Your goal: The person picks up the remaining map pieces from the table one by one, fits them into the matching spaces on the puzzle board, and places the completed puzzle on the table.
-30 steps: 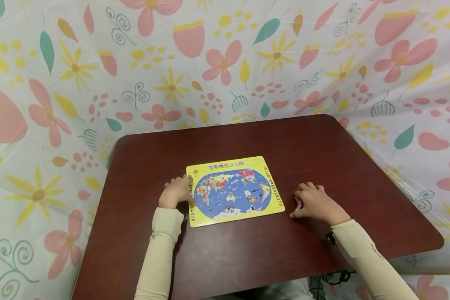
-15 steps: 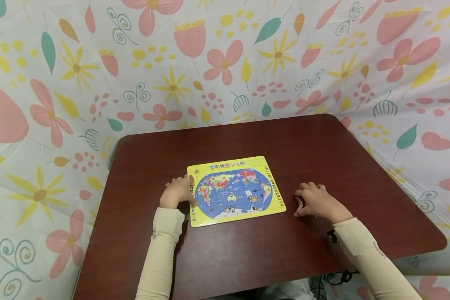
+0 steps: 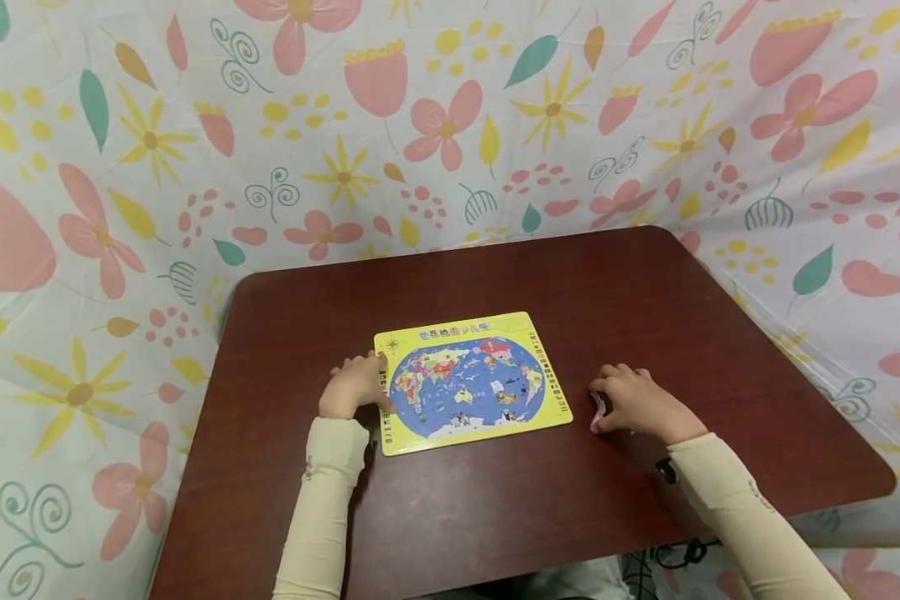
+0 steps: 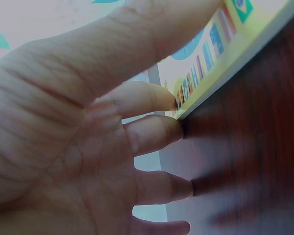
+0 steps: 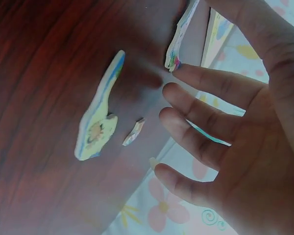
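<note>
A yellow-edged world map jigsaw puzzle (image 3: 465,385) lies flat on the brown table (image 3: 495,508). My left hand (image 3: 354,385) rests at its left edge. The left wrist view shows thumb and index finger touching the map's rim (image 4: 225,78), the other fingers extended on the table. Right of the map, my right hand (image 3: 633,404) pinches a thin puzzle piece (image 5: 179,39) lengthwise between thumb and index fingertip; the thumb tip is out of the right wrist view. Beneath this hand lie a yellow-and-blue puzzle piece (image 5: 98,117) with a compass rose and a smaller puzzle piece (image 5: 134,132).
A white cloth with a flower print (image 3: 442,125) hangs behind and beside the table. A dark cable (image 3: 682,552) hangs below the table's front edge, close to the person's legs (image 3: 577,579).
Between one second and half a second ago, my right hand shifts very slightly right, away from the map, with the puzzle piece. My left hand stays at the map's edge.
</note>
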A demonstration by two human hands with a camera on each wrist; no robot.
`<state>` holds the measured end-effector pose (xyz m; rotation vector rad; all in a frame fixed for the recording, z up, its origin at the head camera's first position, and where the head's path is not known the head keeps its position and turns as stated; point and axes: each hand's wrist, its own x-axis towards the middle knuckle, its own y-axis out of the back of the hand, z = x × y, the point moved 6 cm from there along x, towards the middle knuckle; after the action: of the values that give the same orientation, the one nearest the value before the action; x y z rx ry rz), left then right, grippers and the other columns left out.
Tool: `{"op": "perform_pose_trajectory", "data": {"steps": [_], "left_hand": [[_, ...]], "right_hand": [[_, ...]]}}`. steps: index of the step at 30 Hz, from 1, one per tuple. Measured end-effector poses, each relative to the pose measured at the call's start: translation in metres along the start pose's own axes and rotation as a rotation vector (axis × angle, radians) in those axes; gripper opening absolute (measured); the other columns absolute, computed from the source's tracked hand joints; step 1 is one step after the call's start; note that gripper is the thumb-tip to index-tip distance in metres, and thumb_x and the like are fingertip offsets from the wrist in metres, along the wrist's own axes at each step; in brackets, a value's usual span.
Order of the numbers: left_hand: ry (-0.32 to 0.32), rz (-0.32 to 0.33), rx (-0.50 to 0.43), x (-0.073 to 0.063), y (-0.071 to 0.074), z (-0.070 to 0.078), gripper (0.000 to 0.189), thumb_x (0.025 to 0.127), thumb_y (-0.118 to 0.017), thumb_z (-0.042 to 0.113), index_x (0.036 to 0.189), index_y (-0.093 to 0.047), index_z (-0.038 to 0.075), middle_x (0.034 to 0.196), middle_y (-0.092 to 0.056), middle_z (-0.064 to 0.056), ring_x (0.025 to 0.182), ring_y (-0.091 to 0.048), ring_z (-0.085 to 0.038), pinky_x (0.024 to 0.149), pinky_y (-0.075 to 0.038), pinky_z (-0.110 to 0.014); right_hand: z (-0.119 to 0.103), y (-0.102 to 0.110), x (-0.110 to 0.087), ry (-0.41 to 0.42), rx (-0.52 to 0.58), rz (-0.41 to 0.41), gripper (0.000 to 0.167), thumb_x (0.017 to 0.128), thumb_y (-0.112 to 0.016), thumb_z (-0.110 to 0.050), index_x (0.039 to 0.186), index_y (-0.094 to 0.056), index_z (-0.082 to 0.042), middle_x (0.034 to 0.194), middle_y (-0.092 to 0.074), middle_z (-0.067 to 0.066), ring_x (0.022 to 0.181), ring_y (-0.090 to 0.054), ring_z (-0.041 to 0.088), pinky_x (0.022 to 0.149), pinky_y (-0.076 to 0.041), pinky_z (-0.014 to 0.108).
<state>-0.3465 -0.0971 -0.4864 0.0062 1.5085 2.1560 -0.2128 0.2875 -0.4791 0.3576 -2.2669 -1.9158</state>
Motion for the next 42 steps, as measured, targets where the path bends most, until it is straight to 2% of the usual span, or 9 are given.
{"op": "perform_pose_trajectory", "data": {"steps": [10,20,24,31,36,42], "left_hand": [[0.007,-0.005,-0.008,-0.001,-0.001,-0.002,0.092,0.074,-0.093,0.025,0.151,-0.047,0.003,0.157,-0.032,-0.030,0.139,-0.031,-0.058,0.107,-0.026,-0.074],[0.010,0.000,-0.002,-0.001,-0.001,-0.002,0.090,0.074,-0.093,0.025,0.150,-0.050,0.004,0.157,-0.033,-0.029,0.139,-0.033,-0.055,0.108,-0.028,-0.072],[0.009,0.009,0.002,-0.001,-0.002,0.000,0.089,0.073,-0.094,0.025,0.148,-0.052,0.004,0.157,-0.035,-0.028,0.137,-0.036,-0.054,0.107,-0.029,-0.071],[0.017,0.020,0.008,-0.002,0.001,0.000,0.090,0.073,-0.094,0.026,0.149,-0.051,0.005,0.157,-0.035,-0.028,0.137,-0.037,-0.054,0.107,-0.029,-0.071],[0.017,0.012,0.001,0.000,-0.002,-0.002,0.090,0.073,-0.094,0.027,0.150,-0.051,0.006,0.157,-0.034,-0.027,0.138,-0.035,-0.055,0.108,-0.028,-0.071],[0.014,0.008,0.003,0.002,-0.004,-0.004,0.092,0.073,-0.094,0.029,0.151,-0.050,0.007,0.158,-0.034,-0.027,0.138,-0.034,-0.056,0.107,-0.028,-0.072]], "right_hand": [[-0.007,0.006,0.012,0.019,-0.016,0.024,0.037,0.067,-0.091,-0.032,0.087,-0.068,-0.012,0.087,-0.053,0.000,0.081,-0.047,0.023,0.072,-0.039,0.052],[-0.018,0.006,0.033,0.061,-0.021,0.032,0.033,0.068,-0.090,-0.030,0.079,-0.061,-0.017,0.084,-0.050,-0.002,0.078,-0.043,0.020,0.070,-0.035,0.046],[-0.027,0.009,0.041,0.077,-0.028,0.027,0.035,0.069,-0.091,-0.030,0.089,-0.068,-0.012,0.091,-0.057,0.003,0.082,-0.047,0.022,0.072,-0.039,0.048],[-0.046,0.009,0.061,0.093,-0.027,0.002,0.053,0.069,-0.093,-0.034,0.108,-0.073,-0.004,0.099,-0.060,0.006,0.090,-0.052,0.025,0.077,-0.043,0.049],[-0.055,0.003,0.072,0.097,-0.016,-0.018,0.060,0.066,-0.095,-0.037,0.112,-0.074,-0.004,0.104,-0.063,0.007,0.097,-0.053,0.026,0.081,-0.045,0.049],[-0.059,-0.008,0.079,0.095,-0.019,-0.063,0.056,0.067,-0.093,-0.039,0.111,-0.075,-0.010,0.102,-0.062,0.004,0.094,-0.051,0.024,0.081,-0.045,0.047]]}}
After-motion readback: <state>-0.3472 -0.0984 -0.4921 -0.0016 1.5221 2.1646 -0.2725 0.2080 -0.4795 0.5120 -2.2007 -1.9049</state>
